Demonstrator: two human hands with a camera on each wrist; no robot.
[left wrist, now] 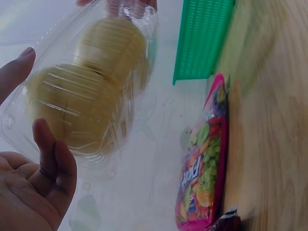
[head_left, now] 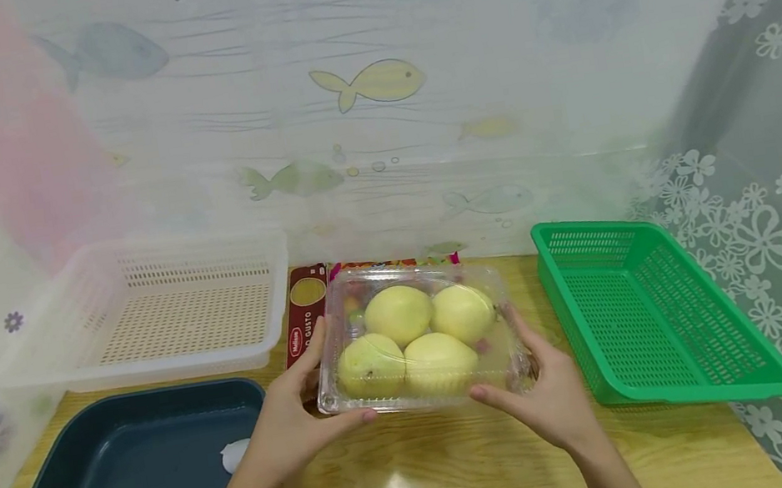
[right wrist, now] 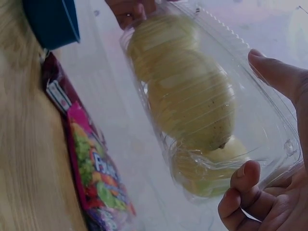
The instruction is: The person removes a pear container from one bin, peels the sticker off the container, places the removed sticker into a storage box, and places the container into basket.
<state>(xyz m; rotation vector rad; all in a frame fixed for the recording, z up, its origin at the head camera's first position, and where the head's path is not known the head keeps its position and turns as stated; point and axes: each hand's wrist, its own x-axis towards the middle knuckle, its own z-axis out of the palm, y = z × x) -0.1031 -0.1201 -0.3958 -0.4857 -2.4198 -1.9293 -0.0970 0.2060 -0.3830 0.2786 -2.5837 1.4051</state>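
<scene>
A clear plastic clamshell box [head_left: 426,403] holds several round, pale yellow-green fruits [head_left: 399,316]. Both hands hold it up above the table. On the box's left end is my left hand [head_left: 288,415], thumb along the front edge and fingers curled under the side. My right hand [head_left: 545,389] grips the right end the same way, its thumb at the front edge. Seen from the right wrist, curled fingers [right wrist: 248,192] support the underside of the box. In the left wrist view the fruits [left wrist: 72,106] press close together behind the ribbed plastic.
Behind the box lie a dark red packet [head_left: 304,308] and a colourful fruit-printed bag [left wrist: 202,168]. A white basket [head_left: 189,367] stands at the back left, before it a dark blue basin [head_left: 146,483] with a small white object [head_left: 234,455]. At right is a green basket [head_left: 686,394].
</scene>
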